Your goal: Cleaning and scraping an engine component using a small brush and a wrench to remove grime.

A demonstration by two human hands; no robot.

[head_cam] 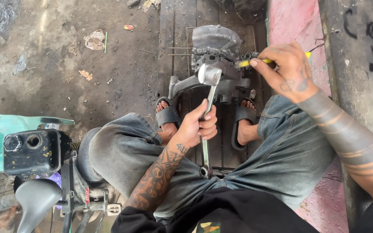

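Wrench (207,125), long and chromed, at centre frame, running from a ring end low between the knees up to a broad bright head against the engine part (216,60). Gripped mid-shaft by the left hand (197,127), fingers wrapped shut around the steel. Could slip off the fitting under a hard pull, given the smooth, oily-looking metal, with 2 sandalled feet (167,114) just below (toes bare). Grey cast engine part, lumpy and matte, on dark wooden slats (180,26) at upper centre. Further right, right hand (288,71) closed on a yellow-handled brush (251,61), bristles at the casting; grit flicked toward the face seems a risk. Rough pink concrete (294,21) at upper right.
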